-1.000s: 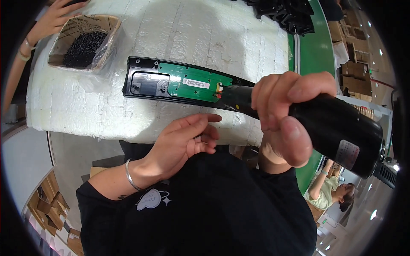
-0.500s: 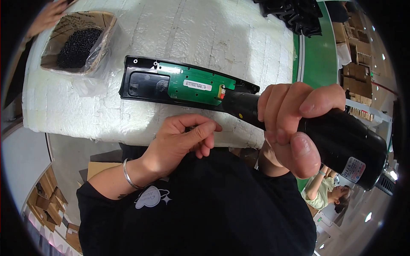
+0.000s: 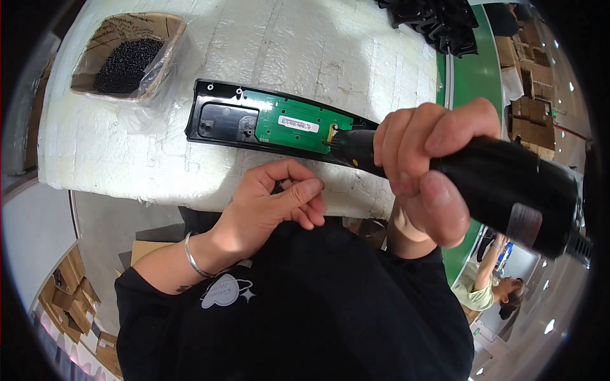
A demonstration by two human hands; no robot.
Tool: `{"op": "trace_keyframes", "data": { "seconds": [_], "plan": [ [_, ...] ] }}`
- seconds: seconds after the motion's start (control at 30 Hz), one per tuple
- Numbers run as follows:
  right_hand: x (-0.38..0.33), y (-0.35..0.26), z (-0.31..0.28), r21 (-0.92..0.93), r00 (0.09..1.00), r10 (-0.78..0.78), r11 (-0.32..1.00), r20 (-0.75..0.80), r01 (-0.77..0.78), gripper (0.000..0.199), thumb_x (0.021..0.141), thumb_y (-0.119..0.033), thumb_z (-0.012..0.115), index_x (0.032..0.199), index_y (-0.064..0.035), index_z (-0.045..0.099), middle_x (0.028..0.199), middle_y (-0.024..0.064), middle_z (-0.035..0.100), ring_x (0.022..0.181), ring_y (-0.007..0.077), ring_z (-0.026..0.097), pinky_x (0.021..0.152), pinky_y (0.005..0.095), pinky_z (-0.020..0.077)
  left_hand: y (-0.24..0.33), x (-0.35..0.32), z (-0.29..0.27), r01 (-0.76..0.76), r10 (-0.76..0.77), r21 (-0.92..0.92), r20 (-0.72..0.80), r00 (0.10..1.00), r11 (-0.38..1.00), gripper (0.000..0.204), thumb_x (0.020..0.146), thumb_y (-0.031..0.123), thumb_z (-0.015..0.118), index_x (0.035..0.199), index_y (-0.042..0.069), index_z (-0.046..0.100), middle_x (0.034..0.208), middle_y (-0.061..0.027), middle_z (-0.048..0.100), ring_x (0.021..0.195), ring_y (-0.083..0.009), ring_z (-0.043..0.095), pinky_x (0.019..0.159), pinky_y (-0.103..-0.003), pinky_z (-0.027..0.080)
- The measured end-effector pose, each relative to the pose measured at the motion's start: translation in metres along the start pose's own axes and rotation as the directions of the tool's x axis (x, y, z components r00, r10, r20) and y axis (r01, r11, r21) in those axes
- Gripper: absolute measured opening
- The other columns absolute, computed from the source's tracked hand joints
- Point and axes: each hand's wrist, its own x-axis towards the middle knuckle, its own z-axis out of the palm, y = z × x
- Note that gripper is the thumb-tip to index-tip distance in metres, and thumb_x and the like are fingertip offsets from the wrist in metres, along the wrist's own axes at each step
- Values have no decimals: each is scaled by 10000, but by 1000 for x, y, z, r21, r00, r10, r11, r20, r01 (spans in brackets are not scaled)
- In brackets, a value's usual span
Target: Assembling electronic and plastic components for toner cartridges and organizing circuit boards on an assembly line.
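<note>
At far left, a cardboard box (image 3: 127, 57) lined with clear plastic holds a heap of small black screws and sits on the white foam-covered counter (image 3: 127, 146). Just right of it lies a long black panel (image 3: 222, 120) with a green circuit board (image 3: 295, 124) set into it, running across the counter toward the right.

Below the panel, at the counter's near edge, the left hand (image 3: 276, 200) is curled, its grip pinched with fingertips against the thumb around something small and dark that is too tiny to identify. A silver bangle circles that wrist.

To the right, the right hand (image 3: 426, 168) has its grip clenched around a black electric screwdriver (image 3: 502, 190), whose tip meets the right end of the circuit board. The hand and tool hide the panel's right end.

At the top right of the counter sits a pile of black plastic parts (image 3: 438, 22). Beyond runs a green strip, with stacked cardboard boxes behind it. Another person is seen at lower right.
</note>
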Motion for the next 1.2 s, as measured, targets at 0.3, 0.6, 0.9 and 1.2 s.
{"op": "trace_keyframes", "data": {
  "seconds": [0.3,0.6,0.9,1.2],
  "plan": [
    [4,4,-2,8,999,-29,1000,-13,29,315,712,-164,525,978,-29,425,549,-6,420,440,87,376,501,256,352,-8,-4,3,-95,80,-78,-174,982,992,182,861,130,581,990,2,578,868,-73,607,764,-114,586,676,-221,484],
    [5,5,-2,41,999,-30,999,43,29,237,717,-147,515,909,-50,417,551,1,423,447,91,380,500,258,350,-6,-4,5,-141,114,-165,-164,980,976,157,873,96,550,1007,14,560,883,-68,601,779,-113,582,698,-222,491],
    [4,5,0,26,999,-16,1000,33,15,242,705,-134,516,909,-49,417,549,-3,412,447,94,378,491,264,350,-8,-1,1,-188,151,-202,-186,971,961,149,866,109,563,991,29,567,897,-57,601,788,-114,583,711,-217,495],
    [1,-52,-11,299,916,-315,924,247,237,276,663,-68,662,836,-103,450,545,-36,562,480,47,554,520,147,479,-11,3,-2,-182,153,-272,-127,980,945,174,861,137,579,989,19,575,898,-58,604,794,-116,589,718,-224,495]
  ]
}}
